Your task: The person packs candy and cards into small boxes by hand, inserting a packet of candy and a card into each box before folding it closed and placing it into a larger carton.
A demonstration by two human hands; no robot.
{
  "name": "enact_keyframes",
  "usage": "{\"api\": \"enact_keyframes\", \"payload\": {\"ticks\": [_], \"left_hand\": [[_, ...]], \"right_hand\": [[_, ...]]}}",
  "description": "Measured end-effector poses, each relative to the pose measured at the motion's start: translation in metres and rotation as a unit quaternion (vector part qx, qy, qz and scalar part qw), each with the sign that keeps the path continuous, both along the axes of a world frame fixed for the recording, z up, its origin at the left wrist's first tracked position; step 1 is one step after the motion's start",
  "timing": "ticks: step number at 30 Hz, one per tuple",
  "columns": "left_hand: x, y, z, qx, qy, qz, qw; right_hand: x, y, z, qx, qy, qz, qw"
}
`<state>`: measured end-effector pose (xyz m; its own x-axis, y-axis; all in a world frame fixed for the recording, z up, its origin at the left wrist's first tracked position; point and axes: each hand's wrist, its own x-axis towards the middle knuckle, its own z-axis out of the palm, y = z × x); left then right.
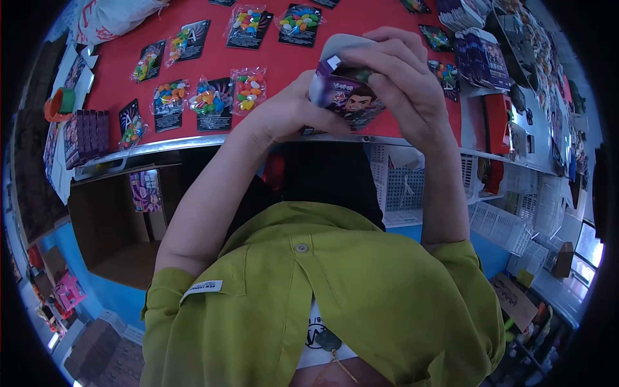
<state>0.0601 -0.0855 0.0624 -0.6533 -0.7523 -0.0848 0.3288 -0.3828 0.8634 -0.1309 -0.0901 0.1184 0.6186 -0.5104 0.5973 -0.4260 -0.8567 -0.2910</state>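
Above the front edge of the red table, my left hand (293,113) is closed around the lower left side of a small purple printed box (348,97). The box has a cartoon face on it, and its flap stands open at the top. My right hand (409,87) is at the open end, its fingers bent over the flap and the opening. Something greenish shows in the opening, partly hidden by the fingers. Nearest to my left hand lies a clear bag of colourful candies (249,90), beside a candy bag on a black card (211,103).
More candy bags and black cards lie on the red table (284,61). Stacks of purple boxes stand at the left (87,135) and right (480,58). Below the table are a cardboard box (109,232) and white plastic baskets (500,226). A white bag (116,19) lies top left.
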Motion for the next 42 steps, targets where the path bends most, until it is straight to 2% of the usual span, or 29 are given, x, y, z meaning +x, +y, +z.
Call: {"api": "enact_keyframes", "payload": {"ticks": [3, 5, 6, 8, 9, 11, 12, 13, 14, 17, 19, 20, 22, 23, 24, 25, 26, 28, 32, 33, 35, 37, 38, 42], "left_hand": [[0.000, -0.004, -0.009, -0.024, -0.001, -0.025, 0.999], [-0.001, -0.003, -0.005, -0.132, -0.155, 0.011, 0.979], [-0.001, -0.003, -0.009, -0.130, -0.153, 0.009, 0.980], [0.001, -0.002, -0.020, -0.188, -0.066, 0.067, 0.978], [0.002, 0.000, -0.021, -0.185, -0.067, 0.067, 0.978], [0.006, 0.009, -0.020, -0.288, -0.134, 0.162, 0.934], [0.007, 0.012, -0.022, -0.287, -0.136, 0.161, 0.934], [0.007, 0.016, -0.026, -0.238, -0.113, 0.192, 0.945], [0.006, 0.018, -0.028, -0.187, -0.087, 0.223, 0.953], [0.006, 0.016, -0.025, -0.181, -0.070, 0.215, 0.957], [0.006, 0.018, -0.025, -0.170, -0.064, 0.217, 0.959], [0.007, 0.019, -0.025, -0.156, -0.062, 0.214, 0.962], [0.007, 0.022, -0.025, -0.148, -0.063, 0.219, 0.962], [0.004, 0.022, -0.025, -0.140, -0.058, 0.219, 0.964], [0.004, 0.022, -0.024, -0.140, -0.055, 0.216, 0.965], [0.004, 0.022, -0.024, -0.099, -0.012, 0.209, 0.973], [0.004, 0.022, -0.023, -0.058, 0.029, 0.202, 0.977], [0.004, 0.022, -0.023, -0.058, 0.040, 0.199, 0.977], [0.007, 0.021, -0.022, -0.051, 0.022, 0.190, 0.980], [0.008, 0.019, -0.021, -0.048, 0.023, 0.188, 0.981], [0.013, 0.014, -0.015, 0.039, -0.004, 0.174, 0.984], [0.017, 0.009, 0.004, 0.044, -0.036, 0.155, 0.986], [0.019, 0.009, 0.008, 0.050, -0.069, 0.136, 0.987], [0.019, 0.010, 0.000, -0.007, -0.038, 0.136, 0.990]], "right_hand": [[0.006, 0.016, -0.008, -0.003, 0.029, -0.039, 0.999], [0.006, 0.021, -0.024, -0.014, 0.051, -0.064, 0.997], [0.006, 0.021, -0.033, -0.004, 0.050, -0.073, 0.996], [0.004, 0.023, -0.039, 0.007, 0.048, -0.083, 0.995], [0.005, 0.025, -0.039, -0.009, 0.045, -0.072, 0.996], [0.011, 0.031, -0.037, -0.021, 0.040, -0.059, 0.997], [0.016, 0.034, -0.033, -0.049, 0.088, -0.071, 0.992], [0.021, 0.036, -0.031, -0.078, 0.136, -0.084, 0.984], [0.025, 0.036, -0.030, -0.077, 0.135, -0.086, 0.984], [0.025, 0.034, -0.030, -0.084, 0.168, -0.070, 0.980], [0.016, 0.028, -0.037, -0.003, 0.020, -0.024, 1.000], [0.016, 0.028, -0.041, -0.003, 0.018, -0.018, 1.000], [0.016, 0.031, -0.048, 0.090, -0.222, -0.012, 0.971], [0.017, 0.032, -0.049, 0.089, -0.221, -0.015, 0.971], [0.017, 0.032, -0.048, 0.261, -0.292, -0.032, 0.920], [0.016, 0.032, -0.048, 0.422, -0.353, -0.049, 0.834], [0.015, 0.032, -0.052, 0.421, -0.353, -0.051, 0.834], [0.018, 0.030, -0.063, 0.522, -0.524, 0.040, 0.672], [0.017, 0.032, -0.065, 0.518, -0.527, 0.038, 0.672], [0.017, 0.032, -0.066, 0.504, -0.520, 0.032, 0.689], [0.014, 0.032, -0.066, 0.488, -0.511, 0.026, 0.707], [0.012, 0.032, -0.068, 0.451, -0.479, 0.030, 0.753], [0.011, 0.032, -0.068, 0.453, -0.479, 0.032, 0.751], [0.006, 0.030, -0.069, 0.437, -0.452, 0.054, 0.776]]}}
